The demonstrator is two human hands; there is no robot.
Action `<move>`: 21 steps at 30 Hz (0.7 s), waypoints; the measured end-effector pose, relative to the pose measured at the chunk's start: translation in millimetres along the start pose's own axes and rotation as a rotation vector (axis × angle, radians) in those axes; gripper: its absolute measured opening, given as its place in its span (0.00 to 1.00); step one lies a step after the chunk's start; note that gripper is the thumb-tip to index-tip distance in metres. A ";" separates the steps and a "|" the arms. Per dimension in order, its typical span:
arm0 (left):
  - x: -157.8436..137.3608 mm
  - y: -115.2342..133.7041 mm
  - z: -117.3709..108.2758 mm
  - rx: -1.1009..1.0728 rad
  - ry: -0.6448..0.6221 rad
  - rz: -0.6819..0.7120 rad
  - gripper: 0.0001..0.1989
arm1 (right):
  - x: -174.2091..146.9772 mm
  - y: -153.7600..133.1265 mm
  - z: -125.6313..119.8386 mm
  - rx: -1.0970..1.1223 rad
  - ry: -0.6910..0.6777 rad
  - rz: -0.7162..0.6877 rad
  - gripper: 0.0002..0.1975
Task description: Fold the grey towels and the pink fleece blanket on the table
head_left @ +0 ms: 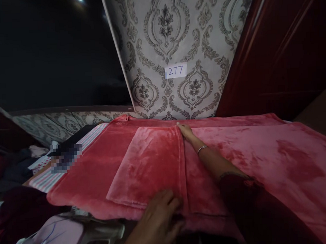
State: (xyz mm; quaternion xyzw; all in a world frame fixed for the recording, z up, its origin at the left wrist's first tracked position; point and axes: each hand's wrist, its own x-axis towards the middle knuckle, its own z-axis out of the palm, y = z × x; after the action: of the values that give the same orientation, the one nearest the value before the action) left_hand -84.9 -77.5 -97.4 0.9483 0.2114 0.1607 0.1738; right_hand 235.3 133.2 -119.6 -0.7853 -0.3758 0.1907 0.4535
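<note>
A red plush blanket (84, 168) is spread over a table, with a section (153, 158) folded over on itself in the middle. At the far end of the fold's right edge, my right hand (185, 131) has its fingers closed on the fabric. A bracelet circles that wrist. My left hand (162, 219) is at the near edge of the folded section, its fingers bent and blurred by motion. Whether those fingers grip the fabric is unclear. The right part of the blanket (261, 153) lies flat with paler and darker patches in its pile.
Striped cloth (90, 137) shows beneath the blanket at the left. A dark screen (54, 54) hangs over the back left, beside patterned wallpaper (166, 32) bearing a paper label (176, 70) marked 277. At lower left stands a pale plastic stool (60, 234) near dark clothing (23, 210).
</note>
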 end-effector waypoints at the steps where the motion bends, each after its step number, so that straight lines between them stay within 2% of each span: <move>1: 3.8 -2.7 -13.1 -0.021 -0.010 -0.016 0.08 | -0.4 -0.8 -0.4 -0.012 0.007 -0.013 0.17; 2: 9.1 -8.0 -25.6 -0.013 0.001 -0.030 0.08 | -1.3 -1.8 -1.0 -0.026 0.015 -0.024 0.20; 4: 22.1 -26.0 -46.2 0.066 0.057 -0.068 0.14 | -5.2 -5.1 -2.2 -0.056 0.032 -0.046 0.26; 7: 36.9 -61.1 -59.6 0.245 0.115 -0.132 0.28 | -19.8 -13.7 -0.9 -0.084 0.068 -0.139 0.32; 9: 37.8 -81.0 -56.1 0.345 0.095 -0.182 0.35 | -35.4 -19.4 3.9 -0.127 0.069 -0.271 0.36; 12: 27.6 -97.7 -38.4 0.411 0.020 -0.278 0.40 | -59.7 -21.8 13.9 -0.368 -0.044 -0.424 0.38; 14: 18.6 -101.7 -24.8 0.415 -0.021 -0.337 0.40 | -70.7 -18.6 18.5 -0.555 -0.144 -0.393 0.37; 16: 11.9 -103.3 -14.5 0.420 -0.036 -0.366 0.39 | -75.8 -14.1 19.7 -0.647 -0.197 -0.322 0.37; 21: 10.1 -109.0 -6.9 0.456 -0.007 -0.343 0.36 | -73.4 -12.4 16.0 -0.661 -0.188 -0.316 0.39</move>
State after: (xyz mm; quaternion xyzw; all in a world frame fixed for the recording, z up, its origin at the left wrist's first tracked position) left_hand -116.5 21.5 -132.3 0.9139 0.3986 0.0741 -0.0186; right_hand 172.5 90.1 -120.3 -0.8006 -0.5736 0.0579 0.1631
